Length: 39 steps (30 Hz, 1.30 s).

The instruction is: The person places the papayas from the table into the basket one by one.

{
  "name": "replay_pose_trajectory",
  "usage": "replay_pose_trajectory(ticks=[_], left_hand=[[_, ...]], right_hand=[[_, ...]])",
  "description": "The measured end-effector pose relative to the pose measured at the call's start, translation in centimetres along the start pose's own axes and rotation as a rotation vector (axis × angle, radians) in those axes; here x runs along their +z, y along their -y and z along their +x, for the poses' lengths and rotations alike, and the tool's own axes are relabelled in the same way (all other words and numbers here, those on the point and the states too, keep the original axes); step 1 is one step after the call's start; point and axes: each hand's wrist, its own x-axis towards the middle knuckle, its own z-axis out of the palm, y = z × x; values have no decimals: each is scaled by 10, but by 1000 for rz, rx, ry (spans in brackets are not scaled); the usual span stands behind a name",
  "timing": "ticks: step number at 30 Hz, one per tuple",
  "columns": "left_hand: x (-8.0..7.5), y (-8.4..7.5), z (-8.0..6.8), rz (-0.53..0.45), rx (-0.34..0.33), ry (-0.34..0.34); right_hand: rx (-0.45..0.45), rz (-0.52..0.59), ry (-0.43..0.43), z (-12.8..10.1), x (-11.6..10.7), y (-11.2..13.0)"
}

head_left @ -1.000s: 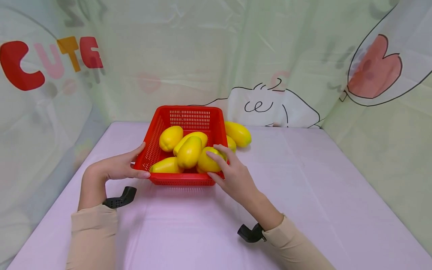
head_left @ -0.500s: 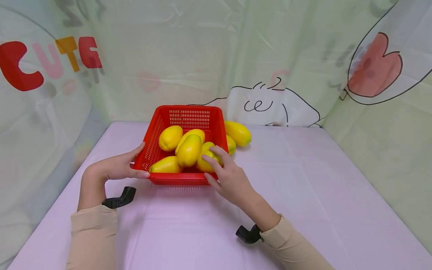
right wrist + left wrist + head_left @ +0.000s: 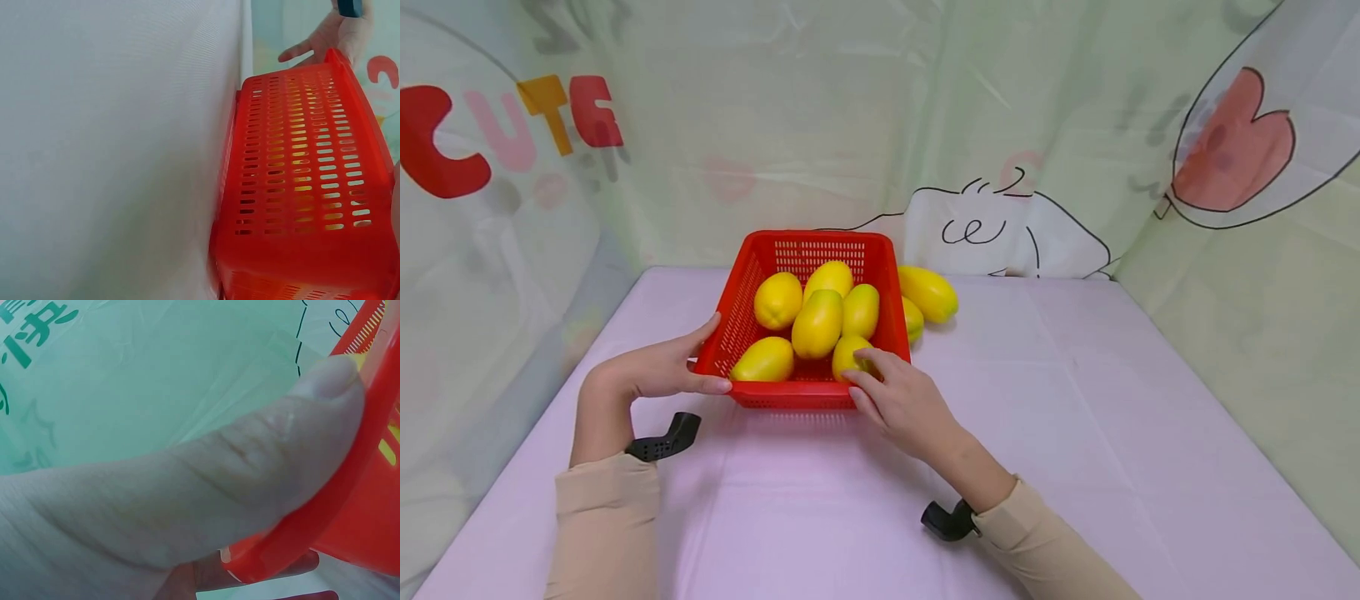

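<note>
A red plastic basket [image 3: 805, 395] with slotted walls holds several yellow papayas in the head view. My left hand [image 3: 658, 367] grips its left front corner; in the left wrist view the thumb [image 3: 269, 450] lies over the rim and fingers show beneath. My right hand [image 3: 904, 404] reaches over the front right corner, its curled fingers on a papaya [image 3: 848, 357], with the thumb by the front rim. Behind that one lies another papaya [image 3: 861, 311], greenish at the top. The right wrist view shows the basket wall [image 3: 294, 162] and hardly any of the right hand.
Outside the basket, against its right side, lie two more papayas, one long papaya [image 3: 931, 295] and one partly hidden papaya [image 3: 913, 320]. The table has a pale lilac cover [image 3: 1075, 433]. Printed curtains [image 3: 775, 117] stand around the back and sides.
My right hand has moved slightly left and toward me. The papayas in the basket have shifted; the rear one sits farther back, and one now shows fully along the right wall. My left hand stays put.
</note>
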Motion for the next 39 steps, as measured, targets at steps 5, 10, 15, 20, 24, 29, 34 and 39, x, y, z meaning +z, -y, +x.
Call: replay_pose_trajectory(ticks=[5, 10, 15, 20, 24, 29, 34, 39], left_hand=[[0, -2, 1, -4, -4, 2], [0, -4, 1, -1, -4, 0], [1, -4, 0, 20, -19, -3], [1, -3, 1, 29, -26, -8], [1, -2, 0, 33, -31, -7], [-1, -1, -2, 42, -30, -7], [1, 1, -3, 37, -26, -9], [2, 0, 0, 28, -18, -9]], right_hand=[[1, -50, 81, 0, -2, 1], [26, -50, 138, 0, -3, 1], [34, -83, 205, 0, -8, 3], [47, -123, 274, 0, -15, 6], [56, -121, 310, 0, -17, 7], [84, -35, 322, 3, -19, 8], [99, 91, 294, 3, -19, 4], [136, 186, 224, 3, -29, -9]])
